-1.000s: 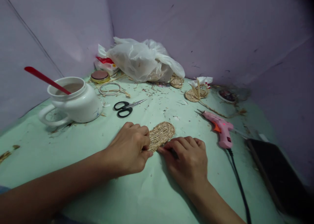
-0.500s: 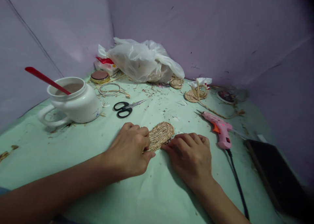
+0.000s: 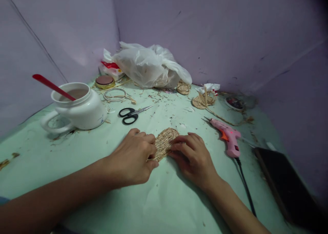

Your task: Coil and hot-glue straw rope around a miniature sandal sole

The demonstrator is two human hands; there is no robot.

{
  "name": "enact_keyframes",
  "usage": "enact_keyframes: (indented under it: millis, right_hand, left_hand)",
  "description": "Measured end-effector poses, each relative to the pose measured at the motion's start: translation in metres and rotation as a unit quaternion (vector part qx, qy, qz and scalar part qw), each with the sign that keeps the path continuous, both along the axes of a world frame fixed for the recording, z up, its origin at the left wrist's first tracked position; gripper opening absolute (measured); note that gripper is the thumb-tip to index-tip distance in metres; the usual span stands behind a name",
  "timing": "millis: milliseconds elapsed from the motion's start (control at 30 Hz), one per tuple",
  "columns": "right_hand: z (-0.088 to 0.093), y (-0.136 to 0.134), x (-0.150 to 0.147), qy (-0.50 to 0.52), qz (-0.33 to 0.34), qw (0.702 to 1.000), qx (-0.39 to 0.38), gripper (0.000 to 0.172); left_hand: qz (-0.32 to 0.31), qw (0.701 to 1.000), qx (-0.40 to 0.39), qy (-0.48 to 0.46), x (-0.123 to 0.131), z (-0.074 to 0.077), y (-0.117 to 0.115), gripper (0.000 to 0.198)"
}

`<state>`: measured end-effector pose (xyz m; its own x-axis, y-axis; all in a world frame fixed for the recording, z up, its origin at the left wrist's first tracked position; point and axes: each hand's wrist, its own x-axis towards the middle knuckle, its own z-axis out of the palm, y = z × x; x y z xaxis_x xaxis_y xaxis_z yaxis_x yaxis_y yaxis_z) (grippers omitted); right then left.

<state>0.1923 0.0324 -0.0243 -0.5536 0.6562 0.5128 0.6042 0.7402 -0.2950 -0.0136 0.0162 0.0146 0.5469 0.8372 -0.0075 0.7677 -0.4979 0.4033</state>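
Note:
An oval mat of coiled, braided straw (image 3: 166, 140) lies tilted on the green tabletop between my hands. My left hand (image 3: 138, 155) is closed on its left end, with the thumb at the near edge and the fingers hiding that end. At the right edge, my right hand (image 3: 192, 157) has bent fingers touching the mat, thumb below and fingertips above, pinching its rim. Beyond my left hand lie black-handled scissors (image 3: 133, 114), slightly apart. To the right of my right hand rests a pink glue gun (image 3: 229, 136) with an orange trigger and a small red light.
A white mug (image 3: 79, 107) holding cloudy liquid and a red stick stands at left. Behind are a plastic bag (image 3: 151, 66), a round tin (image 3: 105, 82), a wire ring (image 3: 115, 94) and woven straw pieces (image 3: 201, 100). A dark tablet-like slab (image 3: 287, 186) lies right; straw scraps litter the table.
My right hand has shifted slightly left and its fingers have moved up onto the mat's right edge. My left hand keeps its hold. The view has moved slightly.

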Motion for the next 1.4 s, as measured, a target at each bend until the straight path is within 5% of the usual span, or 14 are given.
enact_keyframes:
  millis: [233, 433, 633, 1067, 1400]
  right_hand:
    - [0.004, -0.008, 0.008, 0.045, -0.017, 0.999, -0.023, 0.010]
    - [0.007, -0.015, 0.004, 0.041, -0.008, 0.999, -0.027, 0.008]
    - [0.007, -0.023, 0.002, 0.031, -0.040, 0.998, -0.028, 0.002]
    - [0.006, -0.036, 0.000, 0.006, -0.166, 0.971, -0.174, 0.011]
    - [0.011, -0.038, -0.001, -0.038, -0.127, 0.981, -0.143, 0.010]
  left_hand:
    - [-0.014, 1.000, 0.004, 0.017, -0.011, 0.007, 0.007, 0.029]
    - [0.035, 0.998, 0.055, 0.007, -0.007, 0.003, 0.003, 0.022]
    - [-0.009, 0.999, 0.025, -0.029, -0.011, -0.004, 0.003, 0.024]
    - [-0.011, 0.999, 0.045, -0.017, -0.005, -0.006, 0.005, 0.014]
    - [-0.013, 0.999, 0.045, -0.015, -0.005, -0.004, 0.005, 0.015]
